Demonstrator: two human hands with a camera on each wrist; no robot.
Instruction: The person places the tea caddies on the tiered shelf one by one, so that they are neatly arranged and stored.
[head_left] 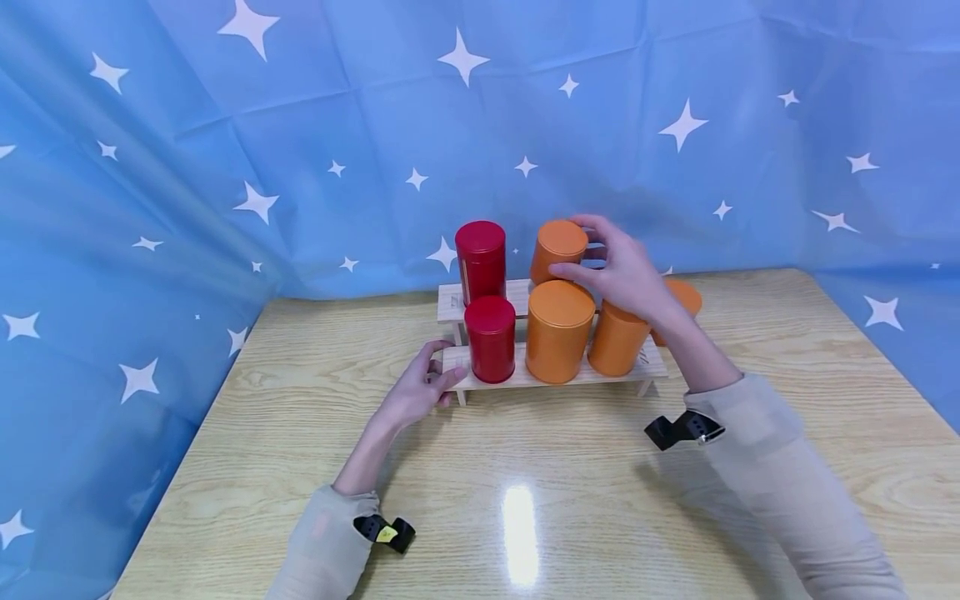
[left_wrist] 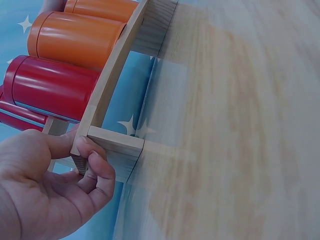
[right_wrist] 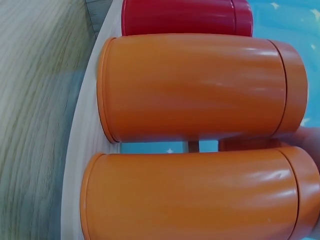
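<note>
A two-tier wooden rack (head_left: 453, 360) stands on the table with red and orange canisters on it. My left hand (head_left: 417, 385) grips the left end of its lower tier; the left wrist view shows thumb and curled fingers around the board's end (left_wrist: 81, 162). At the upper tier, my right hand (head_left: 624, 262) holds a small orange canister (head_left: 551, 260) between thumb and fingers. A tall red canister (head_left: 482, 265) stands left of it. Below are a shorter red canister (head_left: 491, 342), a wide orange canister (head_left: 557, 337) and a narrower orange canister (head_left: 617, 343).
Another orange canister (head_left: 684, 298) stands at the right, partly hidden behind my right forearm. The wooden table (head_left: 315, 433) extends in front of the rack and to both sides. A blue cloth with white stars (head_left: 360, 150) hangs close behind the rack.
</note>
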